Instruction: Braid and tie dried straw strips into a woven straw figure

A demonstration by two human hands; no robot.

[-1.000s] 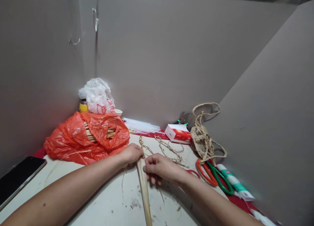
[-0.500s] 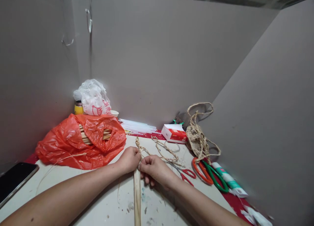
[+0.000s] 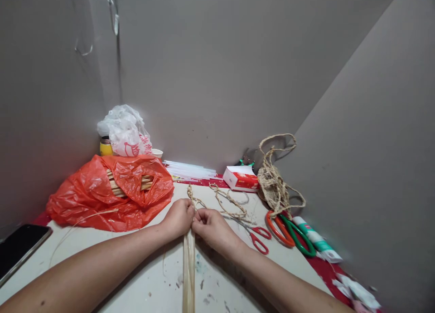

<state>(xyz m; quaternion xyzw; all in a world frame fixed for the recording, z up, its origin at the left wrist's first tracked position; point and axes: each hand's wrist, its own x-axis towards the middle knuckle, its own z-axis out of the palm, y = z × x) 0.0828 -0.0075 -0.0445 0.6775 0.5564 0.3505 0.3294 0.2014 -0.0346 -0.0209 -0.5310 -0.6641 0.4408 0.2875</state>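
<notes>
My left hand (image 3: 179,218) and my right hand (image 3: 210,227) meet fist to fist at the top end of a bundle of pale wooden strips (image 3: 188,272) that runs toward me over the white table (image 3: 102,263). Both hands are closed around that end. A knotted piece of jute twine (image 3: 193,198) sticks out just beyond my fingers and trails away across the table. How the twine sits under my fingers is hidden.
An orange plastic bag of wooden sticks (image 3: 112,193) lies at the left, a white bag (image 3: 124,131) and yellow bottle (image 3: 105,146) behind it. A phone (image 3: 18,247) is at far left. Red scissors (image 3: 256,238), orange and green scissors (image 3: 288,231), a twine coil (image 3: 273,183), a red-white box (image 3: 241,178) and a tube (image 3: 317,245) sit right. Cardboard walls enclose the table.
My right hand has slid left until it touches the left hand at the strip end. The strip bundle has swung from slanting to straight toward me. The view has shifted slightly.
</notes>
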